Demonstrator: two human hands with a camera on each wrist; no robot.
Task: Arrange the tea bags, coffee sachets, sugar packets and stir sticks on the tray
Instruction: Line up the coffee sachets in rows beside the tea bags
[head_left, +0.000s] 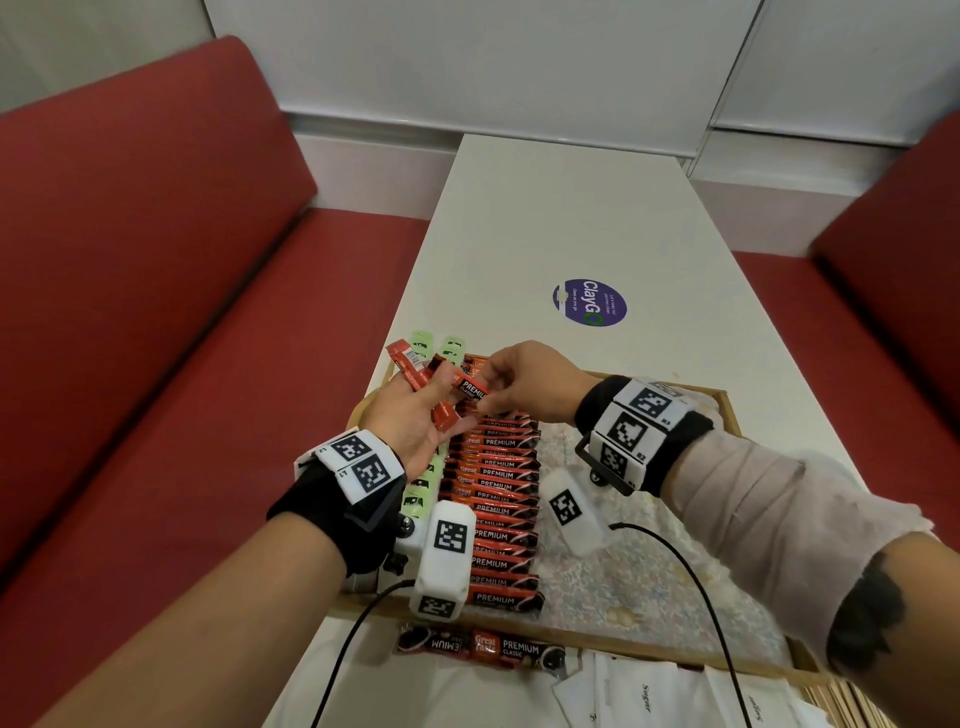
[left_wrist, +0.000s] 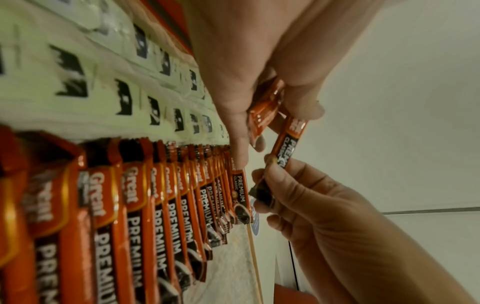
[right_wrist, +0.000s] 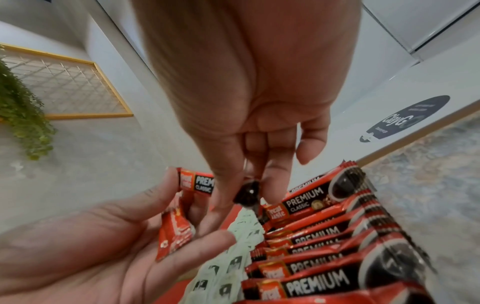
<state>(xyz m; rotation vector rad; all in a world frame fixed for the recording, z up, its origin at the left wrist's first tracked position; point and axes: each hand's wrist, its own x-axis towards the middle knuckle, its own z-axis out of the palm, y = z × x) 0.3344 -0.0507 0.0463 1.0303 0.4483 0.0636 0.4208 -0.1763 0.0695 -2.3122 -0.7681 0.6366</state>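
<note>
A wooden tray (head_left: 727, 402) with a floral lining is seen on a white table (head_left: 561, 218), near its near end. Along the tray's left edge a column of pale green tea bags (head_left: 423, 488) is laid, and just beside it a long overlapping row of red coffee sachets (head_left: 498, 493) runs from the near rim to the far rim. Above the far left corner of the tray, a few more coffee sachets are held in the left hand (head_left: 415, 421), fingers curled round them. One sachet (head_left: 472, 391) is pinched at its dark end between thumb and forefinger of the right hand (head_left: 524, 387), its other end at the left fingers. On the table before the tray's near rim lie two loose sachets (head_left: 480, 647), white sugar packets (head_left: 644, 696) and, at the right, wooden stir sticks (head_left: 841, 701).
</note>
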